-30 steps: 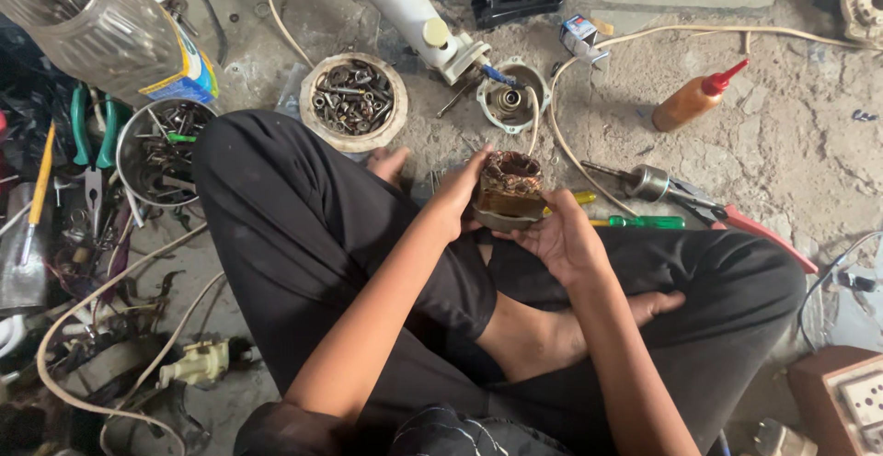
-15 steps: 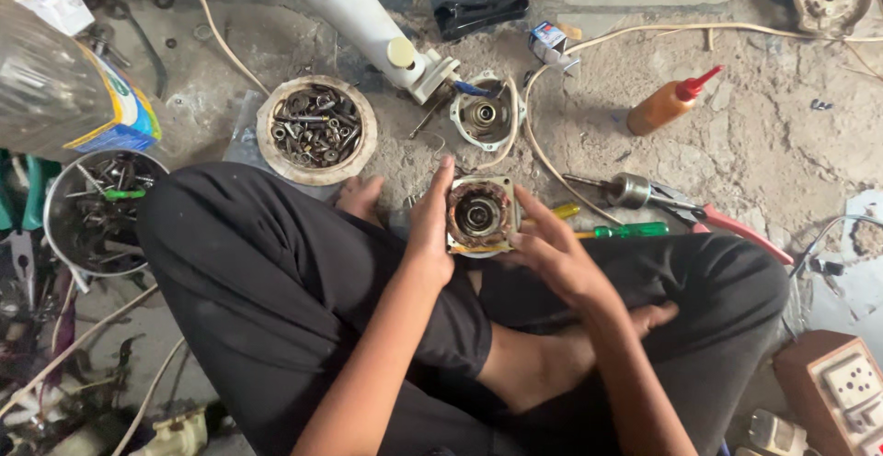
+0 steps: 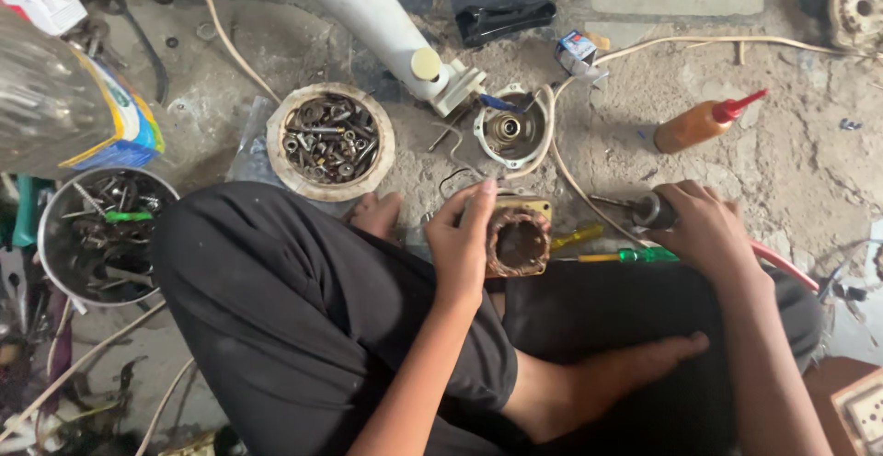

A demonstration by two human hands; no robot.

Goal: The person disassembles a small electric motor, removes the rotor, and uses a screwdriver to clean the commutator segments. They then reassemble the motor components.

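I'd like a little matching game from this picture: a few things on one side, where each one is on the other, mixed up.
Things:
1. motor stator
2. squeeze bottle
3. bowl of bolts
4. green screwdriver

Places:
A. on the floor beyond the person's left knee
B. lying alone on the floor, far right, red cap pointing up-right
C. held by the left hand
D. on the floor just beside the right hand

Pairs: 1-C, 2-B, 3-A, 4-D
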